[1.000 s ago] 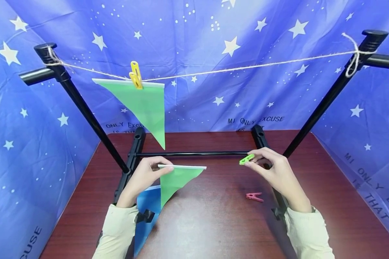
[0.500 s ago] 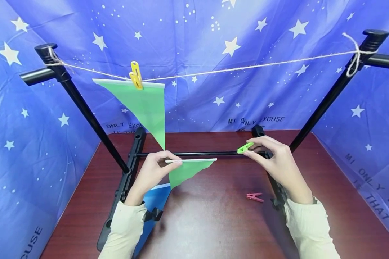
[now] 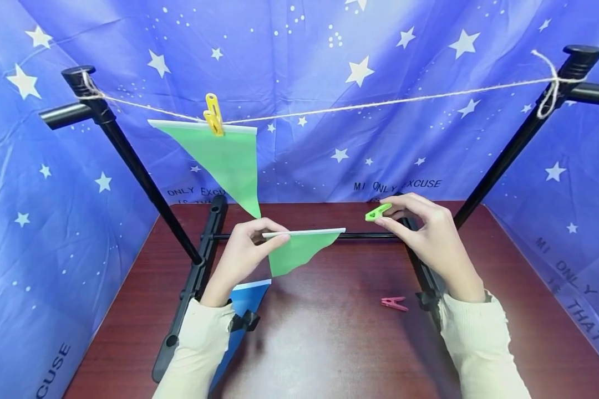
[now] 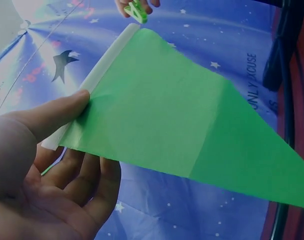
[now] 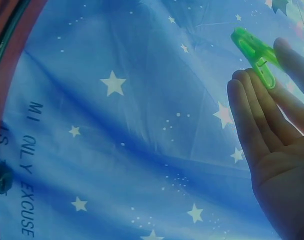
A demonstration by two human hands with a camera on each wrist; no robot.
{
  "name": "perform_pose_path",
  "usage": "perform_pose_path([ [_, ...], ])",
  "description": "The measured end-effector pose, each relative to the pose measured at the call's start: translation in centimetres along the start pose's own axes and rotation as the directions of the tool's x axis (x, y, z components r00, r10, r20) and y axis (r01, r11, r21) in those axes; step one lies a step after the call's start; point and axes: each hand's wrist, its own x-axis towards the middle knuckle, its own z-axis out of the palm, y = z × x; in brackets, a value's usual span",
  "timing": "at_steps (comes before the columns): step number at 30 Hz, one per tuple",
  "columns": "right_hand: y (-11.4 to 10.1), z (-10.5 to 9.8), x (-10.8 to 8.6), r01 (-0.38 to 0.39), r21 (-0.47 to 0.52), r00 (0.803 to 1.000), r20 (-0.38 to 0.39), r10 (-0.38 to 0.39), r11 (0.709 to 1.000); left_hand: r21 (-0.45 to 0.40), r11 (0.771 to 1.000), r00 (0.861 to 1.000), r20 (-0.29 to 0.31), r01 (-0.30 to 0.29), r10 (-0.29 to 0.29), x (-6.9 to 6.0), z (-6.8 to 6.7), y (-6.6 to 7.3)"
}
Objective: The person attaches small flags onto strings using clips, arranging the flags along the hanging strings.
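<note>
The two hands are apart, each clamped on an item. The left hand (image 3: 244, 252) pinches the held flag (image 3: 299, 252), green, by its white edge (image 3: 319, 230) near one end, the thumb (image 4: 61, 112) lying across that edge in the left wrist view. The flag is raised above the bench (image 3: 329, 343). The right hand (image 3: 426, 233) pinches a green peg (image 3: 377, 213) between thumb and fingers; peg and held flag are apart. In the head view both hands appear lower than the string (image 3: 339, 109), tied across a black frame (image 3: 135, 166). On the string, toward its left end, a yellow peg (image 3: 214, 119) grips the hung flag (image 3: 224, 158), also green. A pink peg (image 3: 393, 303) lies on the bench. The blue flag (image 3: 249, 293) is partly hidden by the left sleeve (image 3: 202, 338).
</note>
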Motion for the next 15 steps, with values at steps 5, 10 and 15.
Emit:
perform_pose_path([
  [5, -0.3, -0.1, 1.1, 0.022, -0.019, 1.000, -0.014, -0.022, 1.000, 0.002, 1.000, 0.999, -0.044, -0.011, 0.011, 0.7, 0.1, 0.3],
  [10, -0.9, -0.2, 2.0, 0.044, -0.033, 0.999, -0.025, -0.045, 0.998, -0.005, 1.000, 0.998, -0.059, -0.022, 0.022, 1.4, 0.3, 0.7],
  [15, -1.6, -0.5, 3.0, 0.054, -0.030, 0.998, -0.034, -0.055, 0.998, -0.013, 0.999, 0.996, -0.074, -0.043, 0.042, 2.1, 0.4, 1.4],
])
